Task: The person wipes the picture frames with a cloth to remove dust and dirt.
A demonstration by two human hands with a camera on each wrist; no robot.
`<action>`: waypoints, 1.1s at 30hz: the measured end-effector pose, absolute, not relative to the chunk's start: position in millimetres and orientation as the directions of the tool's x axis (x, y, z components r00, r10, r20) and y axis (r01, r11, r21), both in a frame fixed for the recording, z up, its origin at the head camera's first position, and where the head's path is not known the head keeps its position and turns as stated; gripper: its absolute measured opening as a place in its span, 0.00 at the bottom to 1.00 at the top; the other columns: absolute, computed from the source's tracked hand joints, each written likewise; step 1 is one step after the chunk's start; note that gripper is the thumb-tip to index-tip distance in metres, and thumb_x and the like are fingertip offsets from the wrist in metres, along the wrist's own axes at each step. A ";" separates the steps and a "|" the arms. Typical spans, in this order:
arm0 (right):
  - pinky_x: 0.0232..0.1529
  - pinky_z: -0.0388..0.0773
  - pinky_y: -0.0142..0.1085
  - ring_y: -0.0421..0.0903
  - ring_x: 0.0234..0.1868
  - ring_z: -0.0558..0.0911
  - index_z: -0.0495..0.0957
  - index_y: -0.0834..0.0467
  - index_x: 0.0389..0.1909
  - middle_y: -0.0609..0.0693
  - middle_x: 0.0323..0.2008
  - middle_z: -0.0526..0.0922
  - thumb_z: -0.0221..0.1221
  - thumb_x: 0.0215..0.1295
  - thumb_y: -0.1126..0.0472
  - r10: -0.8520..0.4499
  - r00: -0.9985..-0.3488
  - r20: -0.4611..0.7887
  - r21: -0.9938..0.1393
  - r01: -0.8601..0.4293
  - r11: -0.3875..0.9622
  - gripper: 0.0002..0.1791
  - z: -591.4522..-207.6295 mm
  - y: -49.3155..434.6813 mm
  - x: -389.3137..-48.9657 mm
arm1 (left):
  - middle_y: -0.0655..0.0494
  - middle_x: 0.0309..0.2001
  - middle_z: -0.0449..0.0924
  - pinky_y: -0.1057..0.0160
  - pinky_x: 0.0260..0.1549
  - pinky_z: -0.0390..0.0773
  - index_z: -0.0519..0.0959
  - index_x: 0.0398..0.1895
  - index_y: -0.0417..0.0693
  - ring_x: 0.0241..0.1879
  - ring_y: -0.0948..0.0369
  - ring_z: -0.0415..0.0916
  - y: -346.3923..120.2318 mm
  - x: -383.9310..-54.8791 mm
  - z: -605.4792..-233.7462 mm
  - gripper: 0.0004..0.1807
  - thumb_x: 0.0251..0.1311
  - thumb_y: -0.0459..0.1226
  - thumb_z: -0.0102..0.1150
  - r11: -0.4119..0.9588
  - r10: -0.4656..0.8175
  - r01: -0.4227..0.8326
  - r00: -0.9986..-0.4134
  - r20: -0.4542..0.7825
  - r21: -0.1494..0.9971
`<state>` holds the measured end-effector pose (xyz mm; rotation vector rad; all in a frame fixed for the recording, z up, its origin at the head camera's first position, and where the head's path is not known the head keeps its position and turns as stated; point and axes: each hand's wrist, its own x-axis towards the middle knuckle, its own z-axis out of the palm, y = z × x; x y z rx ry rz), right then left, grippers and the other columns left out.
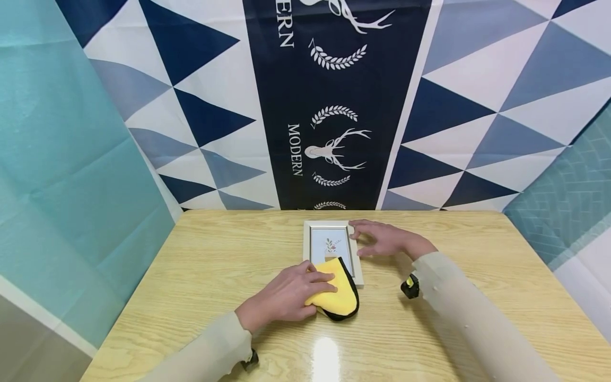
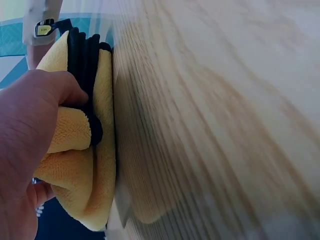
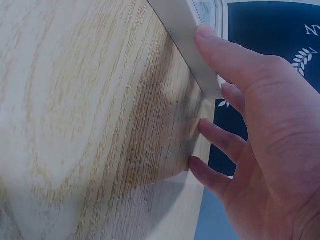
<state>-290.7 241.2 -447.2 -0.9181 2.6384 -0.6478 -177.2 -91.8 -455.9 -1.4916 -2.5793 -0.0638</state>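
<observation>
My L fingers (image 1: pixel 320 277) gripped a folded yellow cloth (image 1: pixel 341 297) w/ black edging, thumb tucked in btwn its folds. The cloth covered part of the near end of a small pale pic frame (image 1: pixel 330 244) w/ a flower print. The frame lay face up on the wood-grain bench (image 1: pixel 200 276), approx. mid L–R, toward the far edge. My R fingers (image 3: pixel 222 137) were spread & slightly bent, thumb touching the frame's R border, index at its far R corner. Bkgd: a patterned backdrop (image 1: pixel 334 85) w/ triangles, deer heads & "MODERN".
</observation>
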 end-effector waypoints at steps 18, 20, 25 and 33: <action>0.82 0.61 0.78 0.77 0.87 0.62 0.84 0.51 0.53 0.68 0.87 0.64 0.71 0.77 0.48 -0.632 -0.768 -0.102 -0.484 -0.517 0.707 0.14 -447.7 238.6 -286.7 | 0.69 0.78 0.81 0.65 0.47 0.85 0.81 0.76 0.75 0.63 0.63 0.82 -40.0 -174.1 -460.3 0.29 0.72 0.53 0.71 0.451 0.892 0.871 -0.433 0.130 -0.194; 0.82 0.61 0.78 0.77 0.87 0.61 0.84 0.51 0.53 0.68 0.88 0.63 0.71 0.77 0.47 -0.632 -0.768 -0.105 -0.488 -0.514 0.706 0.15 -447.2 238.4 -286.9 | 0.69 0.78 0.81 0.65 0.48 0.85 0.81 0.76 0.75 0.62 0.63 0.82 -38.1 -174.2 -460.9 0.29 0.71 0.53 0.72 0.451 0.892 0.869 -0.432 0.134 -0.202; 0.83 0.60 0.77 0.77 0.88 0.61 0.84 0.52 0.54 0.68 0.88 0.63 0.70 0.77 0.47 -0.630 -0.770 -0.103 -0.488 -0.513 0.707 0.15 -448.6 238.8 -289.0 | 0.69 0.78 0.81 0.64 0.50 0.86 0.81 0.76 0.75 0.62 0.63 0.81 -37.9 -175.1 -460.4 0.30 0.71 0.53 0.72 0.455 0.890 0.867 -0.436 0.133 -0.204; 0.83 0.60 0.78 0.77 0.87 0.61 0.84 0.51 0.52 0.68 0.87 0.64 0.71 0.76 0.49 -0.629 -0.772 -0.096 -0.503 -0.508 0.700 0.14 -450.2 240.2 -289.1 | 0.71 0.79 0.80 0.67 0.45 0.83 0.80 0.77 0.75 0.62 0.63 0.81 -46.9 -173.9 -455.3 0.30 0.73 0.52 0.71 0.457 0.889 0.872 -0.445 0.106 -0.178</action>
